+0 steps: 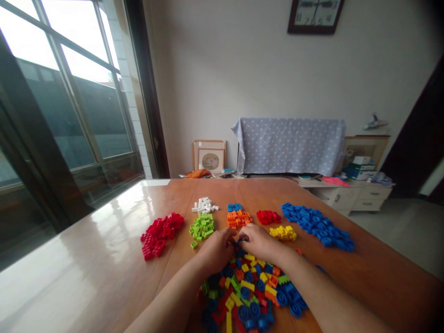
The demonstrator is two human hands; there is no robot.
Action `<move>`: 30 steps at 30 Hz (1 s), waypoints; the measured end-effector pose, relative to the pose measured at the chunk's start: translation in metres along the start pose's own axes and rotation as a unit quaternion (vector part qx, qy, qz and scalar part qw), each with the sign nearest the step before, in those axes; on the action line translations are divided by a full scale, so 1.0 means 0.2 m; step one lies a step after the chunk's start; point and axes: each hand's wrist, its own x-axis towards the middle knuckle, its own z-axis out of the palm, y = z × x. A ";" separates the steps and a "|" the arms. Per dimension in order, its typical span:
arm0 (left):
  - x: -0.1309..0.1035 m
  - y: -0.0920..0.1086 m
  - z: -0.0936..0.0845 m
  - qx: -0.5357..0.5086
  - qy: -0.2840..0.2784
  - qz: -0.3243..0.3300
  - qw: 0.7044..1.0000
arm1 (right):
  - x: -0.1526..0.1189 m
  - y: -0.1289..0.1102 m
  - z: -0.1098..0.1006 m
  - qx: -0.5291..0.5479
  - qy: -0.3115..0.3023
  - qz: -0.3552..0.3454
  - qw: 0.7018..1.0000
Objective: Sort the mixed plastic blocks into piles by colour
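The left hand (219, 248) and right hand (256, 239) curl inward, fingers half bent, nearly meeting over the far end of the mixed plastic bricks (247, 285), blocky and round; whether either grips one I cannot tell. Glossy wooden tabletop (114, 259) stretches wide to the left; the studded blue heap (312, 223) lies toward its right edge.

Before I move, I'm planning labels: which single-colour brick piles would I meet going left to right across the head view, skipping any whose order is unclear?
Large red pile → green pile → orange pile → small red pile → large blue pile.
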 end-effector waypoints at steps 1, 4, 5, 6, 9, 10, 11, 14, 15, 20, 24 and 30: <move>0.00 0.01 0.00 0.006 0.001 0.004 1.000 | 0.00 0.00 0.00 -0.002 0.008 -0.003 1.000; 0.01 0.02 -0.01 0.027 0.005 0.006 1.000 | -0.01 -0.02 0.00 -0.016 0.027 -0.018 0.999; 0.01 0.02 -0.01 0.032 0.007 0.005 0.999 | -0.01 -0.02 -0.01 -0.017 0.031 -0.026 0.999; 0.01 0.01 -0.01 0.035 0.009 0.003 0.999 | -0.02 -0.02 -0.02 -0.015 0.038 -0.032 0.999; 0.02 0.00 -0.01 0.029 0.014 -0.004 0.999 | -0.03 0.00 -0.10 0.019 0.090 -0.034 0.995; 0.02 0.00 -0.01 0.025 0.015 -0.005 1.000 | -0.03 0.01 -0.14 0.040 0.112 -0.026 0.993; 0.02 -0.01 -0.02 0.021 0.015 -0.005 1.000 | -0.04 0.04 -0.20 0.067 0.134 -0.015 0.989; 0.03 -0.02 -0.03 0.014 0.014 -0.002 1.000 | -0.09 0.16 -0.38 0.165 0.183 0.039 0.968; 0.03 -0.03 -0.03 0.014 0.016 -0.003 1.000 | -0.11 0.22 -0.45 0.182 0.219 0.072 0.956; 0.04 -0.06 -0.04 0.018 0.036 -0.015 0.999 | -0.25 0.59 -0.66 0.083 0.359 0.232 0.900; 0.04 -0.09 -0.05 0.015 0.048 -0.019 0.999 | -0.34 0.82 -0.65 -0.052 0.303 0.330 0.892; 0.05 -0.09 -0.06 0.021 0.053 -0.015 0.998 | -0.35 0.93 -0.59 -0.079 0.260 0.335 0.902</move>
